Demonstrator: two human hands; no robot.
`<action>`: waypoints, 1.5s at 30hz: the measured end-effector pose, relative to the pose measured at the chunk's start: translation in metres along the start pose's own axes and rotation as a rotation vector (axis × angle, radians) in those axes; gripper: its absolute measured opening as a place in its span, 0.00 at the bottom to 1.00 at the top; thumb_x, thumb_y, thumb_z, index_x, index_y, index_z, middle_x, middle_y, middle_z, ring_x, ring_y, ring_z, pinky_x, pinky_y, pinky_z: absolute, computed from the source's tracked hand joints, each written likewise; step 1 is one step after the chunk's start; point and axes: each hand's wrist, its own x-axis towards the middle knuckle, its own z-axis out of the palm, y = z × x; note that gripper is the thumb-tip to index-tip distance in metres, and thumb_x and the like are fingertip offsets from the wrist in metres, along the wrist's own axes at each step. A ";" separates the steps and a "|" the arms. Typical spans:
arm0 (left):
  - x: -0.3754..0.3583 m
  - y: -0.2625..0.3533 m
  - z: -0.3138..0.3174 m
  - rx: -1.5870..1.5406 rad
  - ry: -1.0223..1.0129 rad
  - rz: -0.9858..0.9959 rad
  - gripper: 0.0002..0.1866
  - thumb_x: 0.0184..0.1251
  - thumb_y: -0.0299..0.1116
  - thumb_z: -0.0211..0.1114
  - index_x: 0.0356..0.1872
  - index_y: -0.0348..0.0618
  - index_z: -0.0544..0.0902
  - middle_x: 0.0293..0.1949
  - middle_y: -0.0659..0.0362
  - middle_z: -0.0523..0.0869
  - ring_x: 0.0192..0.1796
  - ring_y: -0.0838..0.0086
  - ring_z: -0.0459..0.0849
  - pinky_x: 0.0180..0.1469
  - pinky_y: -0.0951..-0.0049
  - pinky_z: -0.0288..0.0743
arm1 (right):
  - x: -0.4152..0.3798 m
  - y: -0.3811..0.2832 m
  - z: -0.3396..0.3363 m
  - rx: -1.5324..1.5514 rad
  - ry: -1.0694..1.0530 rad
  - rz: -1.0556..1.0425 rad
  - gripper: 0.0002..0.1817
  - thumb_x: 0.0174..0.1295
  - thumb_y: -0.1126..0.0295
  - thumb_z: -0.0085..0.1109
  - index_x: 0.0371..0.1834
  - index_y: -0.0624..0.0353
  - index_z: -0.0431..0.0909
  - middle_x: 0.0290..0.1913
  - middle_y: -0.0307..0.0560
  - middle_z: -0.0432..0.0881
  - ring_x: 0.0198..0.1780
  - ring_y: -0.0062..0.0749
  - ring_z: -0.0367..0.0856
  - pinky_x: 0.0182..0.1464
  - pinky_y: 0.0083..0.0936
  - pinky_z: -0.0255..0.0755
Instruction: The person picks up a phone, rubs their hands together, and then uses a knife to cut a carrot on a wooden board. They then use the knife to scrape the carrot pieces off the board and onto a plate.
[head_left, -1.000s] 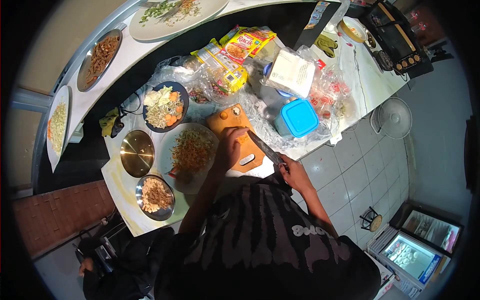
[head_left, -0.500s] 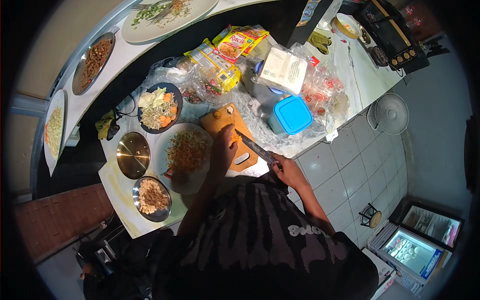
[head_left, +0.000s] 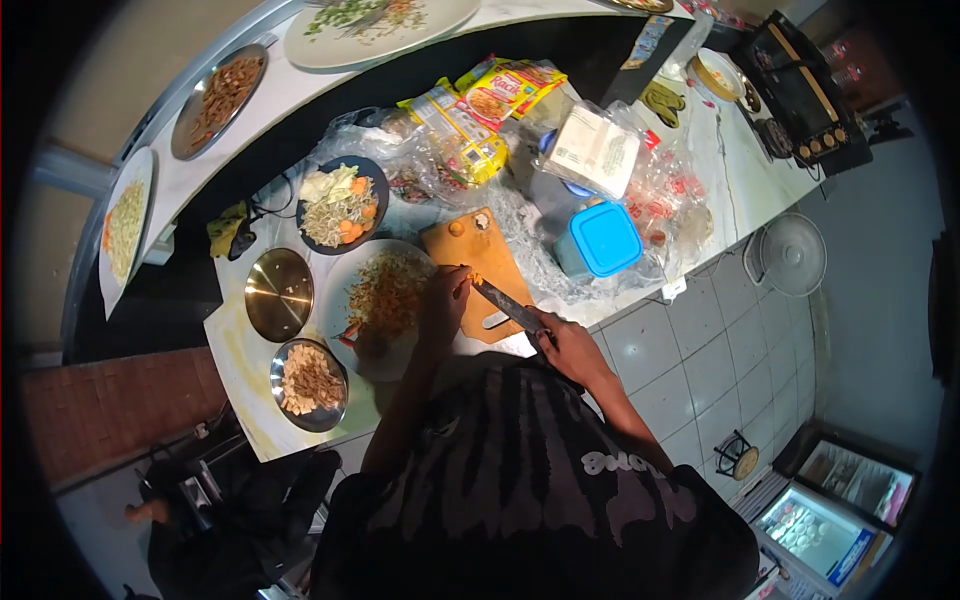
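Observation:
My right hand (head_left: 566, 343) is closed around the handle of a kitchen knife (head_left: 508, 305), its blade slanting up and left across a wooden cutting board (head_left: 485, 245). Small orange pieces (head_left: 475, 279) that look like chopped carrot lie by the blade tip. Curled fingers of my left hand (head_left: 446, 300) are close to these pieces, over the board's left edge; whatever they hold is hidden. Beside that hand sits a large white plate (head_left: 345, 270) of chopped orange and pale bits. A small brown round item (head_left: 456, 228) rests at the board's far end.
Left of the plate stand a dark plate of vegetables (head_left: 375, 190), a shiny metal plate (head_left: 280, 295) and a metal dish of pale and brown pieces (head_left: 312, 385). Beyond the board are yellow seasoning packets (head_left: 500, 92), plastic bags and a blue-lidded container (head_left: 605, 240). Another person (head_left: 215, 530) is at lower left.
The whole view has shifted, so the counter appears farther right. My left hand has moved left relative to the board, toward the plate. My right hand still grips the knife.

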 end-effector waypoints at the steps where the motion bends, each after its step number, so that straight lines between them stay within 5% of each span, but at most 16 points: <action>1: -0.001 0.002 -0.006 0.005 0.018 -0.004 0.13 0.66 0.23 0.69 0.51 0.37 0.86 0.46 0.49 0.87 0.46 0.60 0.88 0.48 0.67 0.82 | 0.002 -0.007 -0.003 -0.022 -0.016 0.000 0.24 0.71 0.67 0.52 0.70 0.52 0.73 0.43 0.65 0.85 0.46 0.64 0.83 0.51 0.54 0.75; 7: -0.026 0.013 -0.054 0.031 0.190 -0.094 0.14 0.73 0.26 0.63 0.56 0.38 0.85 0.47 0.48 0.88 0.48 0.59 0.87 0.54 0.65 0.81 | 0.026 -0.048 -0.007 -0.060 -0.126 -0.125 0.24 0.71 0.67 0.52 0.71 0.52 0.73 0.44 0.66 0.85 0.48 0.64 0.83 0.52 0.53 0.75; 10: -0.043 0.014 -0.076 0.272 0.204 -0.045 0.21 0.74 0.38 0.63 0.64 0.43 0.81 0.59 0.45 0.83 0.61 0.53 0.80 0.64 0.55 0.73 | 0.041 -0.068 -0.004 -0.065 -0.240 -0.163 0.25 0.71 0.67 0.53 0.72 0.52 0.72 0.49 0.66 0.84 0.52 0.64 0.82 0.56 0.51 0.74; 12: -0.057 0.020 -0.084 0.502 0.098 0.025 0.35 0.65 0.51 0.70 0.70 0.45 0.75 0.72 0.41 0.69 0.73 0.40 0.65 0.73 0.40 0.58 | 0.048 -0.080 -0.004 -0.069 -0.303 -0.180 0.25 0.70 0.68 0.54 0.72 0.53 0.72 0.53 0.67 0.84 0.55 0.63 0.81 0.59 0.50 0.74; 15: -0.077 0.008 -0.077 0.604 0.167 -0.030 0.45 0.60 0.59 0.71 0.74 0.43 0.69 0.79 0.40 0.54 0.78 0.33 0.52 0.76 0.30 0.45 | 0.057 -0.086 -0.003 -0.089 -0.381 -0.202 0.26 0.69 0.69 0.55 0.72 0.54 0.72 0.58 0.66 0.82 0.59 0.63 0.80 0.63 0.47 0.73; 18: -0.082 0.003 -0.080 0.646 0.256 -0.110 0.45 0.63 0.59 0.68 0.76 0.43 0.65 0.77 0.37 0.59 0.77 0.33 0.54 0.74 0.28 0.47 | 0.056 -0.077 -0.004 -0.073 -0.341 -0.309 0.27 0.68 0.69 0.56 0.72 0.54 0.72 0.60 0.66 0.81 0.60 0.62 0.79 0.65 0.45 0.72; 25: -0.057 0.012 -0.069 0.574 0.301 -0.092 0.39 0.64 0.46 0.72 0.73 0.40 0.70 0.75 0.40 0.63 0.75 0.35 0.60 0.74 0.34 0.54 | 0.028 -0.063 -0.041 -0.120 -0.145 -0.015 0.25 0.68 0.67 0.56 0.69 0.56 0.74 0.46 0.68 0.86 0.49 0.64 0.84 0.55 0.47 0.75; 31: -0.024 0.024 -0.035 0.245 0.009 0.135 0.28 0.61 0.32 0.72 0.63 0.37 0.78 0.53 0.49 0.84 0.59 0.56 0.79 0.61 0.61 0.75 | 0.015 -0.002 -0.041 -0.187 0.138 0.120 0.23 0.69 0.66 0.56 0.68 0.54 0.76 0.40 0.68 0.86 0.44 0.65 0.85 0.49 0.51 0.77; 38: -0.013 0.027 -0.019 0.314 -0.002 0.090 0.24 0.62 0.34 0.69 0.59 0.35 0.80 0.50 0.52 0.83 0.55 0.58 0.79 0.58 0.60 0.76 | 0.008 0.010 -0.030 -0.234 0.209 0.062 0.23 0.68 0.68 0.57 0.67 0.53 0.76 0.39 0.68 0.86 0.43 0.65 0.85 0.47 0.54 0.77; 45: -0.009 0.016 -0.012 0.405 -0.038 0.160 0.21 0.61 0.24 0.63 0.57 0.32 0.82 0.47 0.53 0.85 0.53 0.60 0.80 0.60 0.62 0.73 | 0.001 0.014 -0.024 -0.181 0.148 0.053 0.22 0.69 0.69 0.57 0.66 0.58 0.77 0.43 0.68 0.86 0.45 0.64 0.85 0.48 0.48 0.77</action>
